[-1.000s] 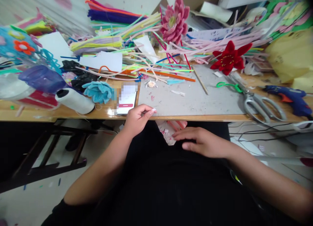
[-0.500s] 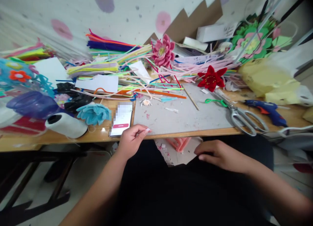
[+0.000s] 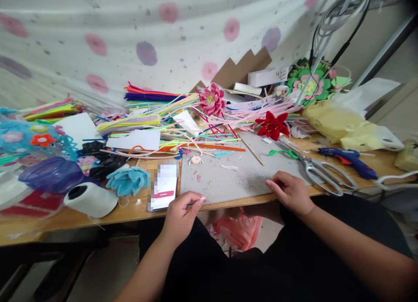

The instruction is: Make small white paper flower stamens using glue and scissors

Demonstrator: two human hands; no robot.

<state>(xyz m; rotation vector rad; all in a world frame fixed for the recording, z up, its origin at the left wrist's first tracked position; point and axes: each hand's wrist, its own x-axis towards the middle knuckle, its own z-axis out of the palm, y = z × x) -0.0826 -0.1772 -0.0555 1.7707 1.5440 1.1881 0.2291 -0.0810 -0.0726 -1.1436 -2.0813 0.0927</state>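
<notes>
My left hand (image 3: 181,213) is at the table's front edge, fingers pinched on a small white scrap, just right of a phone (image 3: 163,191). My right hand (image 3: 290,191) rests on the grey cutting mat (image 3: 235,180) at the table's front edge, fingers curled over the edge, holding nothing that I can see. Large scissors (image 3: 323,173) lie just right of that hand. A small white piece (image 3: 196,160) sits on the mat's far left corner.
Piles of coloured pipe cleaners (image 3: 163,119), a pink flower (image 3: 212,99), a red flower (image 3: 271,124), a blue flower (image 3: 128,180), a white thread cone (image 3: 90,200) and a blue glue gun (image 3: 348,156) crowd the table. A pink basket (image 3: 240,230) sits below.
My right hand rose from my lap onto the mat's front edge. The view tilted up, showing more wall. My left hand kept its pinch at the table edge.
</notes>
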